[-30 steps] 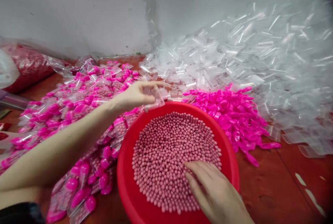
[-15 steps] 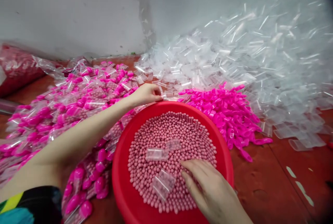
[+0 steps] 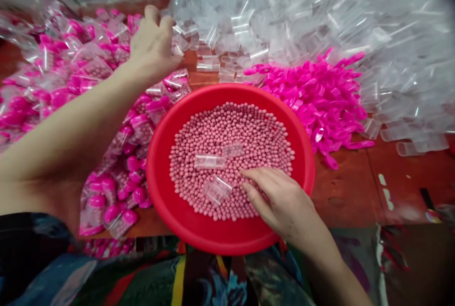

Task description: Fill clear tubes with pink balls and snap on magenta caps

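A red basin (image 3: 227, 245) holds a layer of pink beads (image 3: 213, 126). Several short clear plastic tubes lie on the beads, among them a clear tube (image 3: 209, 161) left of the middle. My right hand (image 3: 279, 197) rests at the beads' right side, loosely curved, thumb and fingers a little apart; nothing shows between them. Beyond the basin's far left, my left hand (image 3: 152, 43) is over the edge of a heap of bead-filled, pink-capped tubes (image 3: 88, 74). Its bent fingers are apart, their tips partly hidden and blurred, and no held thing shows.
Loose bright pink caps (image 3: 313, 97) are heaped beyond the basin's right rim. A large mound of empty clear tubes (image 3: 284, 17) spreads across the back and right. Everything stands on a reddish-brown tabletop (image 3: 348, 187), whose front edge runs below the basin.
My left hand has moved from the basin's far rim out to the left, its fingers spreading. The view has tipped downward. My right hand stays at the beads.
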A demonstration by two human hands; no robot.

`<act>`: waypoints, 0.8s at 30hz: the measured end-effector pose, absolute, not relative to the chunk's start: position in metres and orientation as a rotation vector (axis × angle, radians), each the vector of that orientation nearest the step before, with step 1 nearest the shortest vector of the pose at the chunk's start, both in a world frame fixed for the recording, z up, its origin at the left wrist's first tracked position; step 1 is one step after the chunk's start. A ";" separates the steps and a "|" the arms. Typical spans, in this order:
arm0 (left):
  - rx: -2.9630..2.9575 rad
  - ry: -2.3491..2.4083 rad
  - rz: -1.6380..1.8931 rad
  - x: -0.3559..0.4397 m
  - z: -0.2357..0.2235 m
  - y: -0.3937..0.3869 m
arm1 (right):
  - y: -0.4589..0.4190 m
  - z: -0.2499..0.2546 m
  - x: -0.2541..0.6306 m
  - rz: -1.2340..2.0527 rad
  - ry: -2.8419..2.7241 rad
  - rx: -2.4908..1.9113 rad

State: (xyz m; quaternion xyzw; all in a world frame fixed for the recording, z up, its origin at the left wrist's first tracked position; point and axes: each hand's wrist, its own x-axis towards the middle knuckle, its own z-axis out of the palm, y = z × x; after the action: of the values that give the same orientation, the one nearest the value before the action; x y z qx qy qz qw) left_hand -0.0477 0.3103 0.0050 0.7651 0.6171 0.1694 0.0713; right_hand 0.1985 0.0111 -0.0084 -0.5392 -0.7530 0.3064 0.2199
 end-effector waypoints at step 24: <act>2.687 1.011 -0.188 0.009 -0.095 0.350 | 0.018 -0.049 0.198 0.341 -2.144 -1.243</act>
State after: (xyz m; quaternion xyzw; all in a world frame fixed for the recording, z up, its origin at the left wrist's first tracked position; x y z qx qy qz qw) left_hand 0.0088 0.3504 -0.0952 0.9258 0.3483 -0.0649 0.1319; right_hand 0.1978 0.0177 -0.0487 -0.4715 -0.8136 0.1295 0.3147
